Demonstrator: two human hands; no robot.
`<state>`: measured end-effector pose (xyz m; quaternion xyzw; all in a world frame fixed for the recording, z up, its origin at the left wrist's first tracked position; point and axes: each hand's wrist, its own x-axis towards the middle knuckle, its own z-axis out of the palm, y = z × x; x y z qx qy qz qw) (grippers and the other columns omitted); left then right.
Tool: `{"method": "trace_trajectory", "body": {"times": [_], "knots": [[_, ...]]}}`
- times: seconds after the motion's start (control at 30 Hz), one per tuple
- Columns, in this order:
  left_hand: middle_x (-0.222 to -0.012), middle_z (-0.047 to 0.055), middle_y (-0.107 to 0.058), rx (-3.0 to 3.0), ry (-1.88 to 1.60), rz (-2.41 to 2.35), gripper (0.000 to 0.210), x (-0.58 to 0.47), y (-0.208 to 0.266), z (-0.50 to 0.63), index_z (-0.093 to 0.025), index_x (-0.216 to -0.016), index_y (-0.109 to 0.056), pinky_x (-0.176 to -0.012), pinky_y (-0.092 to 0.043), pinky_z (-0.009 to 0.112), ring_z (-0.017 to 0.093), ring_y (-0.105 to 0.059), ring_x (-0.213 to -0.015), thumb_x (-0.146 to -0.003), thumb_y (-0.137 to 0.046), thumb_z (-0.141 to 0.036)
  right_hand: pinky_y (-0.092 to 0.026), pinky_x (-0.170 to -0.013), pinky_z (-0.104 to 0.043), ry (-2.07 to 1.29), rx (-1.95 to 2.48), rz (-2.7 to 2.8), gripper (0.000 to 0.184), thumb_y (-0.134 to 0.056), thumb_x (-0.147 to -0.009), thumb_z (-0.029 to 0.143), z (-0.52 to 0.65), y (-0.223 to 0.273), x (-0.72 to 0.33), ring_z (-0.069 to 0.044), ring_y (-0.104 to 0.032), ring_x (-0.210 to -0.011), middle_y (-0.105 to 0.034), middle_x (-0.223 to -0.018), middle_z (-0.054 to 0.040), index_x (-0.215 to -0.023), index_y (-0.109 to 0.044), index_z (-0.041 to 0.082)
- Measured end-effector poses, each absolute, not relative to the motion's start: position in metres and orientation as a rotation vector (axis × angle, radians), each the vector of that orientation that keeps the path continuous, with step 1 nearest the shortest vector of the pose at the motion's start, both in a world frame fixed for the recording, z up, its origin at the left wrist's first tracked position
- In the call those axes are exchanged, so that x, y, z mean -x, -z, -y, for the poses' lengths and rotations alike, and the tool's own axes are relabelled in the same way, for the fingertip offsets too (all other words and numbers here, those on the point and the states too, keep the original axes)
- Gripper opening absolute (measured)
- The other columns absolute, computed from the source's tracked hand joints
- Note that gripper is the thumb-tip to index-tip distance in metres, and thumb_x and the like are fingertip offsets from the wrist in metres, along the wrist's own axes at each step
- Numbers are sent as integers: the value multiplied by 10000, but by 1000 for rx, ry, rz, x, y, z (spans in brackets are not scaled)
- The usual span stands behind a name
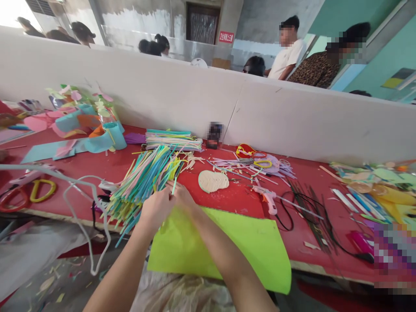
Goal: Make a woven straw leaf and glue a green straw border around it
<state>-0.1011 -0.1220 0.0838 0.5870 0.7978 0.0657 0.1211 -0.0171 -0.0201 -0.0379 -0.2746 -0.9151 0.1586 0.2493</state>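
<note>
My left hand (156, 209) is closed on a thin pale green strip (174, 185), whose end sticks up past the fingers. Right beside it, my right hand (180, 196) has its fingers bent in toward the left hand. Its fingertips are partly hidden, so what they grip cannot be made out. Both hands are at the right edge of a big loose bundle of pastel strips (139, 180). A lime green sheet (247, 242) lies under my forearms and hangs over the table's front edge. Just beyond the hands is a cream, ridged oval piece (212, 181) with a green rim.
Stacked strips (173, 139) lie behind the bundle. To the right are a glue gun (266, 198) with its cord, yellow-handled scissors (262, 164) and dark thin stems (312, 216). A white bent frame (97, 216) juts in at left. A white partition (182, 95) closes the back; people are beyond.
</note>
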Motion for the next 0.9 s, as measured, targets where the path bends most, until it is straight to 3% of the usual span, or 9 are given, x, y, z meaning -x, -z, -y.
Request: {"method": "trace_trajectory", "body": {"times": [0.13,0.2,0.33,0.4,0.53,0.67,0.77,0.83,0.9], "knots": [[-757,53,-703,-1756,-232,-2339,235,79,-103,136,-230,-953,-572,-538,-283,275,234,-668,-702,-940,-373,-353,-366,-1128,-371,-762,710,2323,429,-524,-864,147,20,27,4,-206,-436,-1359,-549,-1412,-78,-1286,-591,185],[-743,46,-698,-1779,-314,-2364,258,72,-102,130,-230,-1040,-552,-536,-272,272,231,-664,-686,-966,-341,-360,-371,-1114,-369,-1030,700,2094,388,-528,-844,156,19,21,-10,-212,-499,-1295,-606,-1341,-75,-1213,-641,186],[-747,66,-691,-1878,-456,-2322,262,56,-83,100,-204,-1031,-559,-532,-254,266,221,-654,-681,-969,-350,-349,-516,-890,-326,-1245,726,1885,339,-447,-890,240,11,6,-58,-188,-658,-992,-718,-1066,-55,-1137,-672,188],[-724,54,-684,-1904,-517,-2184,233,45,-72,84,-205,-996,-576,-535,-270,254,199,-638,-650,-952,-386,-333,-538,-765,-299,-1311,733,1809,361,-486,-895,318,6,-2,-89,-180,-672,-905,-717,-1048,-56,-1205,-631,203],[-693,33,-677,-1900,-617,-1881,184,15,-58,63,-212,-948,-606,-547,-312,230,163,-605,-586,-910,-458,-314,-515,-739,-272,-1465,733,1553,419,-662,-819,390,3,-13,-143,-168,-667,-885,-715,-1075,-40,-1212,-629,249],[-608,1,-649,-1865,-705,-1687,194,-5,-42,53,-213,-886,-629,-541,-341,215,145,-577,-522,-896,-479,-335,-481,-627,-230,-1485,810,1322,262,-756,-732,337,2,-4,-173,-131,-639,-704,-737,-859,-27,-945,-739,186],[-556,-7,-624,-1871,-721,-1480,320,-6,-27,44,-191,-780,-639,-536,-381,202,139,-575,-507,-917,-438,-399,-451,-530,-204,-1403,835,1118,209,-793,-676,335,-8,10,-190,-100,-591,-574,-699,-680,5,-785,-712,177],[-593,4,-645,-1863,-746,-1490,368,-2,-21,36,-182,-833,-653,-561,-413,204,145,-599,-543,-937,-390,-418,-434,-498,-175,-1312,819,972,219,-753,-714,390,-17,15,-207,-79,-595,-570,-704,-709,19,-788,-670,201],[-706,24,-689,-1838,-813,-1580,348,5,-19,27,-184,-1026,-640,-623,-443,215,154,-635,-627,-946,-370,-389,-440,-517,-142,-1194,790,834,229,-671,-789,444,-23,14,-228,-55,-632,-648,-735,-879,14,-852,-628,228]]}}
